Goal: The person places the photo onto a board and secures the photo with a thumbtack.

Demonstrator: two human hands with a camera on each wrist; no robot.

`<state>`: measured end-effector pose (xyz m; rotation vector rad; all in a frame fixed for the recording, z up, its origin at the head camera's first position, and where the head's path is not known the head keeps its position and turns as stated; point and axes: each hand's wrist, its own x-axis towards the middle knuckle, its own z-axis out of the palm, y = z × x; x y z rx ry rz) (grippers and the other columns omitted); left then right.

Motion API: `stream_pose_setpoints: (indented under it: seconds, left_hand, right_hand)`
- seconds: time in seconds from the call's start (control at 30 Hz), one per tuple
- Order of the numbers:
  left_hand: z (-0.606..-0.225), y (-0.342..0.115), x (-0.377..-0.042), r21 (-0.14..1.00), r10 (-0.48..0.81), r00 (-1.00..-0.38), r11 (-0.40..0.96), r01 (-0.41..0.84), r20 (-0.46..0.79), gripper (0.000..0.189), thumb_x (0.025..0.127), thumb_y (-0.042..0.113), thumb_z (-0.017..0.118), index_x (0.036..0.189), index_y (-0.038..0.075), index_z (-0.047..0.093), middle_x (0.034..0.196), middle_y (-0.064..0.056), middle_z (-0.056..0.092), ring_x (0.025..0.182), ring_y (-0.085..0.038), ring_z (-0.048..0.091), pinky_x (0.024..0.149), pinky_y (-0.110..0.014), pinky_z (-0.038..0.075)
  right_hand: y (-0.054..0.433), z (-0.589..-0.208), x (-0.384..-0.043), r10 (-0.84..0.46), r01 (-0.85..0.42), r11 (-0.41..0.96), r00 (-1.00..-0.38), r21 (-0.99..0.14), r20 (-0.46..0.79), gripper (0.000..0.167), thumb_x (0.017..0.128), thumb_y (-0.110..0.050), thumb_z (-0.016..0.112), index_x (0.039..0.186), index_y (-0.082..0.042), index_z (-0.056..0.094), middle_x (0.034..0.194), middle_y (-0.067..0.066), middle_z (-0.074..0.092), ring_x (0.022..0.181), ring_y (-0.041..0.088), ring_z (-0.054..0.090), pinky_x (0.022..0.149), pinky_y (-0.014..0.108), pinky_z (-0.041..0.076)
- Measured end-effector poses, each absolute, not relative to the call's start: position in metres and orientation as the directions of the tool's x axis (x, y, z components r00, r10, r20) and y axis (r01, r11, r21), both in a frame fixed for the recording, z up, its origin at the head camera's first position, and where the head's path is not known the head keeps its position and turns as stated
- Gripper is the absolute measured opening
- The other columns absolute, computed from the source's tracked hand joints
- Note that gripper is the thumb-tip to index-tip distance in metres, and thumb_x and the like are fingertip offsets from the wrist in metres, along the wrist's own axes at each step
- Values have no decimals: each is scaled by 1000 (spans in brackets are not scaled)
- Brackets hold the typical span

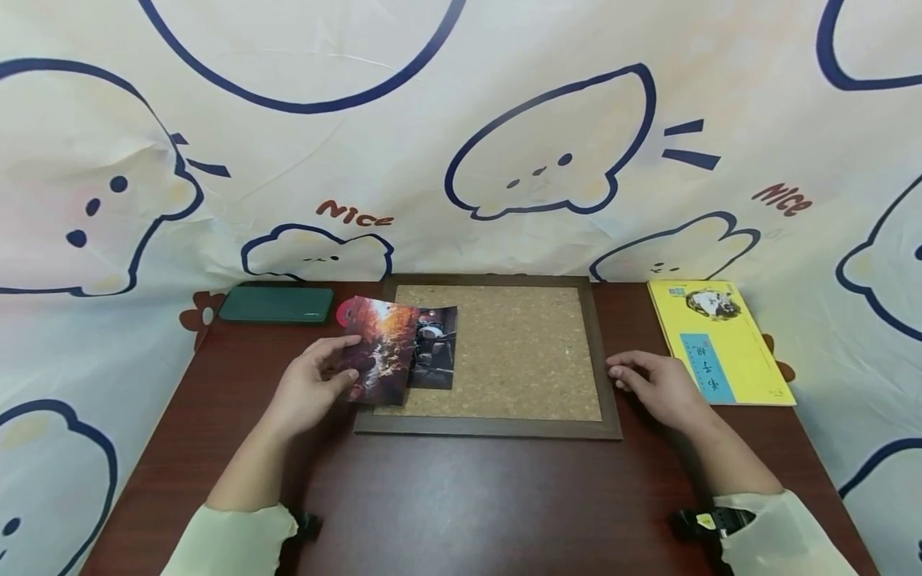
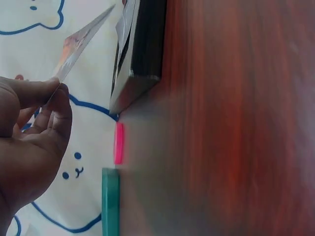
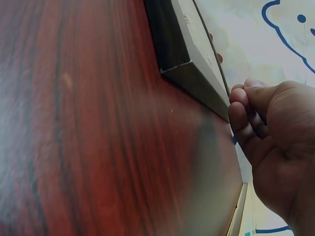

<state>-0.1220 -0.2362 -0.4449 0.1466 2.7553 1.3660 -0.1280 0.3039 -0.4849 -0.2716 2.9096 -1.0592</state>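
Note:
My left hand [image 1: 308, 386] pinches the left edge of an orange and dark photo print [image 1: 383, 352] between thumb and fingers. In the left wrist view that print [image 2: 81, 44] is raised and tilted, seen nearly edge-on. It overlaps a darker photo print [image 1: 436, 348] lying on the cork board [image 1: 529, 352], whose left part is hidden behind the raised print. A brown frame [image 1: 490, 428] runs round the cork. Just beyond the frame's right side is my right hand [image 1: 659, 388], fingers loosely curled and thumb near the fingertips, with nothing visible in them.
A green case [image 1: 276, 305] lies at the back left of the dark wooden table [image 1: 461, 504]. Beside it a round pink-red item [image 1: 346, 310] shows partly behind the raised print. At the right is a yellow book [image 1: 720, 344]. A patterned cloth [image 1: 504, 48] hangs behind.

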Motion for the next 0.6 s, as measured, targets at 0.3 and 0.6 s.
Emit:
stream_pose_setpoints:
  seconds: [0.3, 0.6]
  left_hand:
    - [-444, -214, -133, 807, 123, -992, 589, 50, -29, 48, 96, 6, 74, 140, 19, 63, 135, -9, 58, 104, -29, 63, 78, -34, 58]
    - [-448, -192, -142, 798, 137, -990, 601, 53, -38, 49, 94, 9, 77, 140, 22, 63, 132, -9, 61, 90, -26, 60, 65, -36, 53]
  right_hand:
    - [295, -482, -135, -191, -175, 722, -980, -670, 50, 16, 103, -14, 66, 116, -12, 74, 96, -1, 76, 82, 15, 68, 69, 27, 55]
    - [287, -479, -144, -211, -237, 730, -970, -641, 118, 8, 101, -12, 69, 107, -16, 72, 87, -3, 73, 78, 15, 66, 63, 28, 53]
